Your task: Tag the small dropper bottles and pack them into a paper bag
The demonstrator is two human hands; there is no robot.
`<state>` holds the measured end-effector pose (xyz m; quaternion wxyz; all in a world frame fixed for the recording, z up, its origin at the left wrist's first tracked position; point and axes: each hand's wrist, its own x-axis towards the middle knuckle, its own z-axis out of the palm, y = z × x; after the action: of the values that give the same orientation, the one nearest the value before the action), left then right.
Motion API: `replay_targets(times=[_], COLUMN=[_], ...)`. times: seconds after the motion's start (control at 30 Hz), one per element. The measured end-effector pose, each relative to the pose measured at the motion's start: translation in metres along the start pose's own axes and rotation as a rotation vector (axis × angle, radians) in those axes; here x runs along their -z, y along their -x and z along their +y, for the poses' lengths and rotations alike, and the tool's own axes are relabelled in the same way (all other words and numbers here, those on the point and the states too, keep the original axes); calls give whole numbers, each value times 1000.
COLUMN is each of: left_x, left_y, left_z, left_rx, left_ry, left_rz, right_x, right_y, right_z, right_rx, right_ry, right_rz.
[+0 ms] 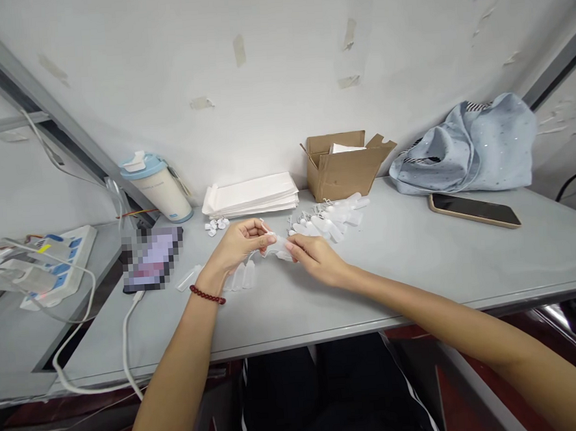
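Above the desk's middle, my left hand [245, 244] pinches one end of a small translucent white plastic piece [278, 242]. The fingertips of my right hand [314, 256] are closed on its other end. Its exact kind is too small to make out. Beyond my right hand lies a pile of similar translucent pieces [334, 222], some with thin white strings. Several flat clear pieces [243, 277] rest under and beside my left wrist, and another clear strip [188, 278] lies further left. Small white caps or plugs [215, 226] sit just behind my left hand.
At the back stand a stack of white envelopes [250, 195] and an open cardboard box [344, 170]. A tumbler [157, 188], a charging phone [154, 259] and a power strip [71, 268] are left. Right are a blue cloth bag [469, 146] and another phone [473, 210].
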<state>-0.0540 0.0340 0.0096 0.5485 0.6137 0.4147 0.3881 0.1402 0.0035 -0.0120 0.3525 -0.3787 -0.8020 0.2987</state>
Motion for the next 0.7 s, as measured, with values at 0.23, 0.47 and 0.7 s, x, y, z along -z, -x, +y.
replay_targets(times=[0.23,0.47,0.7], left_x=[-1,2,-3], left_y=[3,4,3], left_z=[6,5,6], left_rx=[23,-13,-26], left_ry=[-29,-74,-95], left_rz=[-33,-72,-45], right_x=[1,1,4], right_y=[0,-3,-5], right_z=[-1,3,2], right_rx=[-41,-177,-348], right_ry=[-67,-293,-604], right_rz=[27,16,-107])
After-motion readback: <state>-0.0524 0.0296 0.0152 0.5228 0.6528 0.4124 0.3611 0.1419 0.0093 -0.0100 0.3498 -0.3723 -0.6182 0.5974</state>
